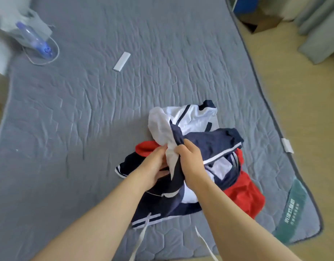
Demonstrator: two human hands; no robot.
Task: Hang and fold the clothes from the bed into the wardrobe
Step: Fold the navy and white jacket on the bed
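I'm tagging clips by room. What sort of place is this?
Probably a bedroom: a grey quilted mattress fills the view, a pile of clothes lies on it, and curtains hang at the upper right.

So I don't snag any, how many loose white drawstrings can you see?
2. One drawstring lies by the left forearm, the other by the right forearm. More may hide in the pile.

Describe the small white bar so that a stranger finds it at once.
On the grey quilted bed, look at the far half, right of the blue bottle. A flat white bar lies there alone, straight-edged, unlike the crumpled white clothes.
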